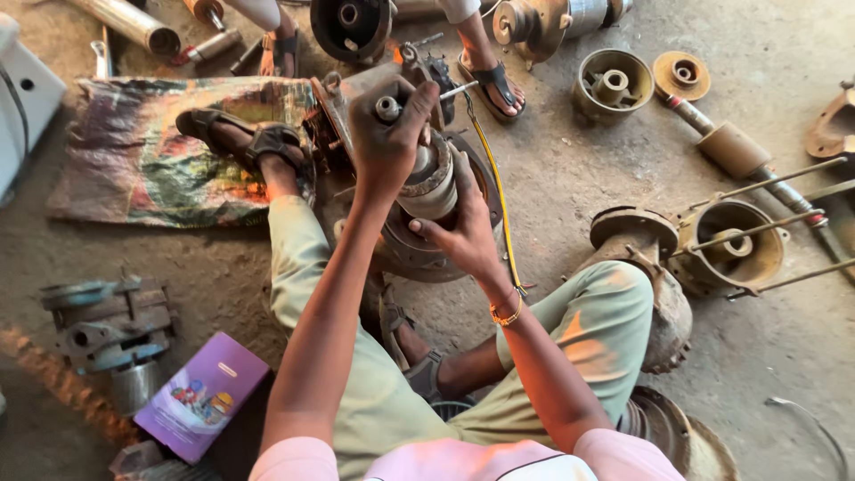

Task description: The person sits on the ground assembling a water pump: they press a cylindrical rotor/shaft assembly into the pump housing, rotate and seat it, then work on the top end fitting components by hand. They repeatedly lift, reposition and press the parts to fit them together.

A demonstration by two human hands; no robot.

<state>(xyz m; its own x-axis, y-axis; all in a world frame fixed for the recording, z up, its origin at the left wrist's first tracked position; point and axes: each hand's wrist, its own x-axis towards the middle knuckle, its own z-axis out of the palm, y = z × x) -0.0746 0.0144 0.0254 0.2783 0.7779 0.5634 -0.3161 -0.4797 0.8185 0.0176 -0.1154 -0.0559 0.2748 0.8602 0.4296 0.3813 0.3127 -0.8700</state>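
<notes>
Grease-dark metal fills the concrete floor (570,178): a seated person's left hand (387,125) grips the shaft end atop a motor assembly (427,191) between their legs, the right hand (463,227) clasping its body. Stripped housings (730,245) lie around; reassembly looks unfinished.

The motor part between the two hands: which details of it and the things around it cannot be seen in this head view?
- Motor part: its top is covered by the left hand, its side by the right hand.
- Round base: the near half is hidden behind the right hand and forearm.
- Second person: only the sandalled feet show; the top edge cuts off the rest.
- Purple box: its picture is too small to make out.
</notes>
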